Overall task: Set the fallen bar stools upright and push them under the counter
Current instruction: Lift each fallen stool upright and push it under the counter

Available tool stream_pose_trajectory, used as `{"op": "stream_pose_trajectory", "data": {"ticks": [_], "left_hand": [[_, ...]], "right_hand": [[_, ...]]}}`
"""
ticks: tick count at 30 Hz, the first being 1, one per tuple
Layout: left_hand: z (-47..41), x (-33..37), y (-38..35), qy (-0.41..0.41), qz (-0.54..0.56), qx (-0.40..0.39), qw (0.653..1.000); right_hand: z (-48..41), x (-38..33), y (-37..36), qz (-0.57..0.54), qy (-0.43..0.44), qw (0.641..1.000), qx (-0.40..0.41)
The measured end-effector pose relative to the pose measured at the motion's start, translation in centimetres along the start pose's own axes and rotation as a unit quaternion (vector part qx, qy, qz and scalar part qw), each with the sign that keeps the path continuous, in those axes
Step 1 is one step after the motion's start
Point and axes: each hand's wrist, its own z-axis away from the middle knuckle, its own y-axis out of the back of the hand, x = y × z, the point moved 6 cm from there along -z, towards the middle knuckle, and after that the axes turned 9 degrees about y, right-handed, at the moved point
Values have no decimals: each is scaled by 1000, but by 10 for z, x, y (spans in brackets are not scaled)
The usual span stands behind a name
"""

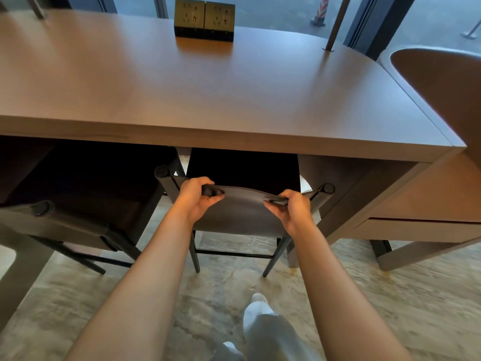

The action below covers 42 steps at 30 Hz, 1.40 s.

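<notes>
A dark bar stool (pixel 242 212) with a grey sling backrest stands upright on its legs, its seat tucked under the brown counter (pixel 234 100). My left hand (pixel 195 196) grips the top edge of the backrest near its left post. My right hand (pixel 291 207) grips the same edge near the right post. A second bar stool (pixel 78 222) of the same kind stands upright to the left, its seat also under the counter.
A block of power sockets (pixel 204 20) sits at the back of the counter. A metal pole (pixel 335 27) rises through the top at right. A curved brown chair back (pixel 447 82) is at far right. A leg in white trousers (pixel 265 332) stands on stone floor.
</notes>
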Motion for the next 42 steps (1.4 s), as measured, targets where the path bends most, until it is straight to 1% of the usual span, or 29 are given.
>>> {"op": "stream_pose_trajectory", "data": {"ticks": [7, 12, 19, 22, 24, 26, 29, 33, 36, 39, 42], "left_hand": [[1, -3, 3, 12, -3, 18, 1000], [9, -11, 5, 9, -7, 25, 1000], [12, -26, 11, -18, 15, 9, 1000], [18, -34, 12, -24, 29, 19, 999], [23, -40, 8, -18, 50, 3, 999], [29, -44, 3, -16, 47, -29, 998], [42, -47, -4, -28, -18, -58, 998], [62, -57, -6, -16, -80, -106, 991], [80, -67, -5, -14, -125, -140, 982], [98, -89, -7, 7, -167, -175, 970], [112, -113, -13, 22, -208, -188, 960]], "right_hand": [[3, 2, 6, 85, -22, 995, -44], [7, 2, 8, 122, -43, 990, -64], [17, 1, 17, 121, -64, 987, -87], [23, -1, 31, 116, -53, 988, -92], [30, -3, 38, 111, -42, 989, -93], [39, -3, 45, 98, -25, 992, -80], [60, 1, 54, 64, 3, 997, -50], [99, 16, 72, 10, 38, 999, 3], [131, 28, 86, -23, 60, 997, 35], [165, 35, 106, -62, 81, 992, 74], [192, 38, 134, -93, 101, 984, 117]]}}
